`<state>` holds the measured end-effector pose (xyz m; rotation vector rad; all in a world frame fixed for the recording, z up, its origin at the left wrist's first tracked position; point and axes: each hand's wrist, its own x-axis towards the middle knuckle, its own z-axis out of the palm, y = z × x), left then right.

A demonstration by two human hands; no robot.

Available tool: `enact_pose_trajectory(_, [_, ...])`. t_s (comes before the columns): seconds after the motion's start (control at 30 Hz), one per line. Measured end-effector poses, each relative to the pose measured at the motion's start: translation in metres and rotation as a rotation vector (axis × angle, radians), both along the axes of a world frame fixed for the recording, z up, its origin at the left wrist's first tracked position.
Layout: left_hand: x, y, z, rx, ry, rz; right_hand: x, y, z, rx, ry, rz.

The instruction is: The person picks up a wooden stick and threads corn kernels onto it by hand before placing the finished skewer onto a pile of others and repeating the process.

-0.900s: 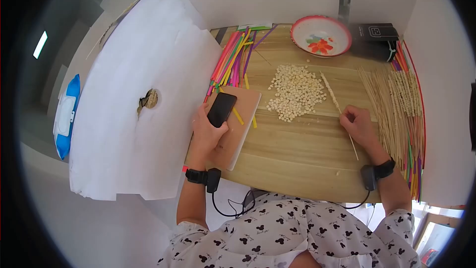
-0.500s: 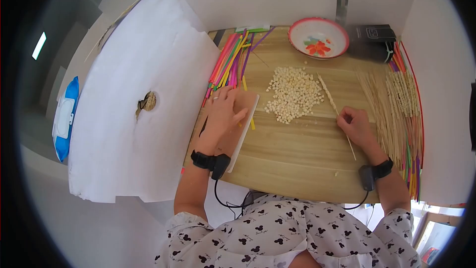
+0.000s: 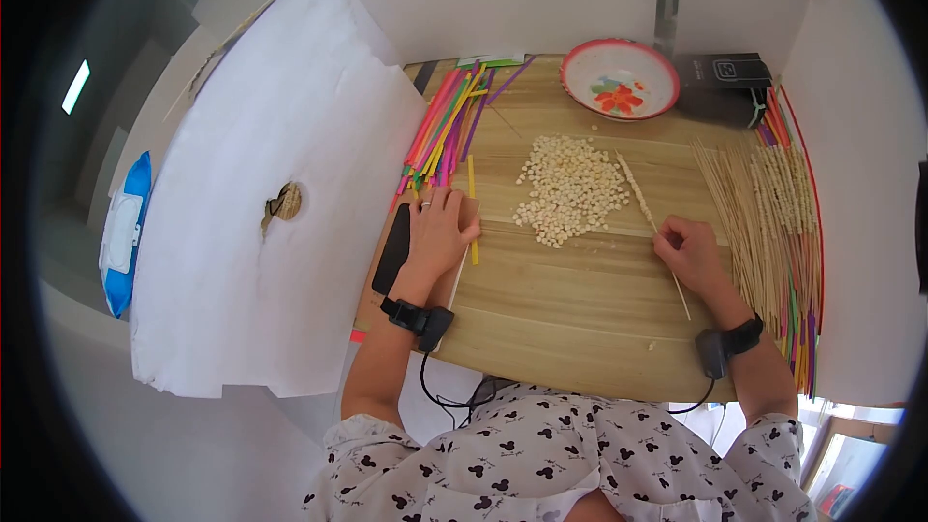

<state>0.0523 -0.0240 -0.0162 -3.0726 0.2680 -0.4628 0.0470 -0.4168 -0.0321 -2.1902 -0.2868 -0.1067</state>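
Observation:
My left hand (image 3: 441, 229) lies with its fingers spread over a flat pinkish-brown board (image 3: 450, 286) at the left of the table, beside a dark flat object (image 3: 391, 253). A yellow strip (image 3: 472, 222) is just right of its fingertips. My right hand (image 3: 688, 249) pinches a thin stick (image 3: 636, 189), its upper part covered with small pale pieces and its bare lower end pointing toward me. Left of that stick, many loose pale kernels (image 3: 570, 188) form a heap on the wooden table (image 3: 561, 304).
Colored strips (image 3: 447, 126) lie at the back left. A red-rimmed bowl (image 3: 621, 79) and a black box (image 3: 723, 87) stand at the back. Bare sticks (image 3: 739, 222) and covered sticks (image 3: 785, 188) lie along the right edge. White panels flank the table.
The board under my left hand has shifted left and lies flatter, showing more of the dark object. My left hand has moved slightly down. My right hand still holds the stick.

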Motion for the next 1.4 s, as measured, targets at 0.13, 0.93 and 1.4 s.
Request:
enact_pose_trajectory(0.13, [-0.004,0.002,0.005,-0.041,-0.018,-0.056,-0.001,0.001,0.003,0.050,-0.007,0.017])
enact_pose_trajectory(0.93, [0.061,-0.129,-0.016,-1.601,0.507,-0.257,-0.008,0.005,-0.003,0.249,0.063,0.108])
enact_pose_trajectory(1.4, [0.049,-0.121,0.034,-1.499,0.432,-0.338,-0.010,0.009,0.008,0.278,0.147,0.101])
